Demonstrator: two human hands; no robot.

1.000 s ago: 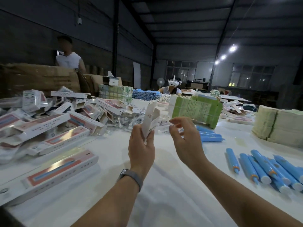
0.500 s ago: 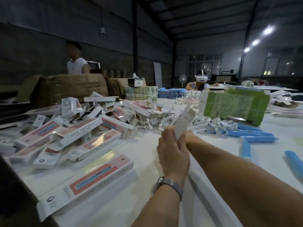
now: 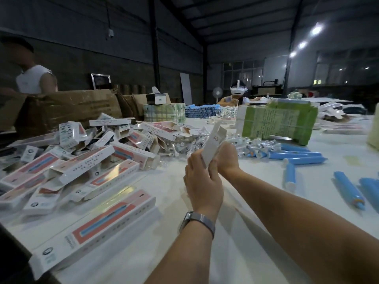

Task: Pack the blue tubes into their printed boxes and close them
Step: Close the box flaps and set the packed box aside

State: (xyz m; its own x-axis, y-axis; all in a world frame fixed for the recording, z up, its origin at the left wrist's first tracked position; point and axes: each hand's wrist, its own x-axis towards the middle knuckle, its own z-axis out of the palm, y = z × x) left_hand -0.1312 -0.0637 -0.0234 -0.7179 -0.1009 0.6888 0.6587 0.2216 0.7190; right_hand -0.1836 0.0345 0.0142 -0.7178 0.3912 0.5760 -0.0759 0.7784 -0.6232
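Both hands hold one flat white card box (image 3: 213,147) up over the white table (image 3: 246,253), tilted, its top flaps standing open. The left hand (image 3: 202,182), a metal-strapped watch (image 3: 198,221) on its wrist, curls fingers round the lower end; the right hand (image 3: 227,158) grips the far side. Smooth blue tubes (image 3: 297,157) with white caps lie scattered to the right, apart from the hands. To the left sits a loose heap of glossy, long rectangular printed boxes (image 3: 82,160), pink and blue striped. Crinkly clear wrappers (image 3: 252,144) lie beyond, before a green paper bundle (image 3: 279,121).
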